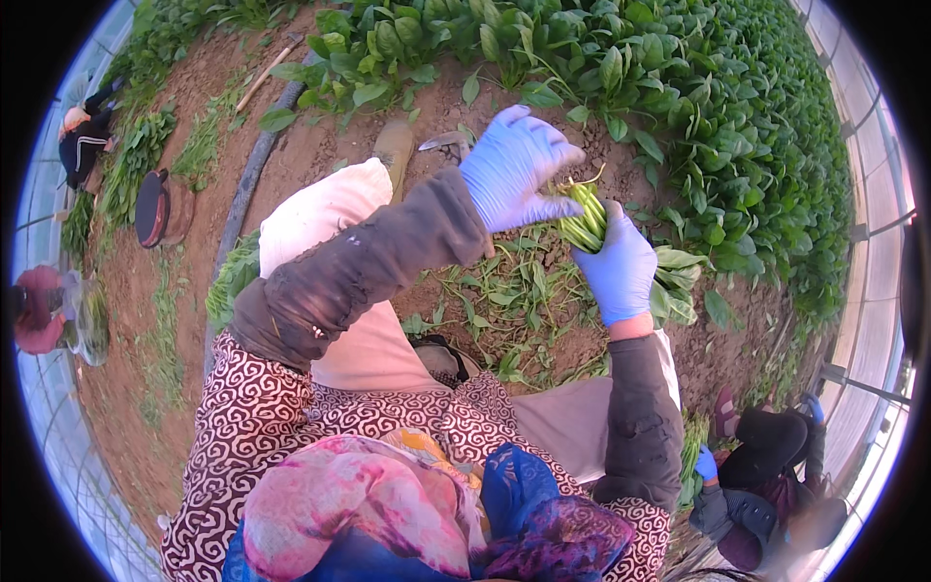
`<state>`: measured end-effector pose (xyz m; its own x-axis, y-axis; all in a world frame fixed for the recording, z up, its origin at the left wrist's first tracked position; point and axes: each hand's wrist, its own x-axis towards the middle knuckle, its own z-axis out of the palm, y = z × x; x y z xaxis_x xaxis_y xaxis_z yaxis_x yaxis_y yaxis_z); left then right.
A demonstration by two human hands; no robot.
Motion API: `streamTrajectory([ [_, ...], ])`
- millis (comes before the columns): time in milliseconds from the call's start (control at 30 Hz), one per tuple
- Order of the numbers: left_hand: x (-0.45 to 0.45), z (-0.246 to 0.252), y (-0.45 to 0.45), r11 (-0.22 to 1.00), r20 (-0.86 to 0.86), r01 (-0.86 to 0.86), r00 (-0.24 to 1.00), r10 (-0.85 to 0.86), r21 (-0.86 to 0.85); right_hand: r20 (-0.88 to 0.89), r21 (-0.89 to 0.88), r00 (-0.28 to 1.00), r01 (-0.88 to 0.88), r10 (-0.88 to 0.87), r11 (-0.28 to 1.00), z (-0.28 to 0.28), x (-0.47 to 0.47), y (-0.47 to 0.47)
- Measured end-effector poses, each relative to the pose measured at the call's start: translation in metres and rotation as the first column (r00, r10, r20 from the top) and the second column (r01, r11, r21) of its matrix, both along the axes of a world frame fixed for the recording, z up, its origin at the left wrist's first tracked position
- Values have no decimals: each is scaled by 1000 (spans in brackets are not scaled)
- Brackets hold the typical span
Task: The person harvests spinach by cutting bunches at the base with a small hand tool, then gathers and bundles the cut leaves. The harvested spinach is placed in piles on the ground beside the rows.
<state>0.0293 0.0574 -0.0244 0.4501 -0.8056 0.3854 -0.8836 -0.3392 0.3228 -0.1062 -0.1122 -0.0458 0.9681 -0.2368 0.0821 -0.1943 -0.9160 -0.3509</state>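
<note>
My right hand [618,265], in a blue disposable glove, grips a bunch of spinach by its stems [584,217]. The bunch's leaves [676,284] spread out behind the wrist on the right, and the cut ends point up and left. My left hand [513,171], gloved the same way, has its fingers apart; its thumb is beside the stems, and I cannot tell whether it touches them. Just beyond my left hand a curved metal blade [445,140] lies on the soil, partly hidden by the glove. Loose leaves and stems [520,284] litter the ground below my hands.
Dense growing spinach [698,109] fills the top and right. A dark hose [254,171] runs along the left, near a wooden-handled tool [269,73] and a round padded seat [151,209]. Other people work at lower right [764,465], upper left [84,142] and far left [40,309].
</note>
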Motion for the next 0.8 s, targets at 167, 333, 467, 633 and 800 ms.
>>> streamTrajectory([
  [167,-15,-14,-14,999,79,50,996,-52,18,-58,-132,998,-35,27,991,1,2,5],
  [333,6,-10,-7,989,138,-138,980,145,-60,17,-123,999,-37,39,992,2,1,4],
  [467,22,-5,3,964,4,-231,972,233,-135,70,-132,995,-66,76,989,3,-3,3],
  [633,0,-20,-7,991,-639,4,764,-88,-132,50,-146,994,-86,94,986,0,-4,4],
  [800,-10,-26,-18,956,-722,-220,691,15,-192,66,-92,996,-60,66,994,-2,-2,5],
])
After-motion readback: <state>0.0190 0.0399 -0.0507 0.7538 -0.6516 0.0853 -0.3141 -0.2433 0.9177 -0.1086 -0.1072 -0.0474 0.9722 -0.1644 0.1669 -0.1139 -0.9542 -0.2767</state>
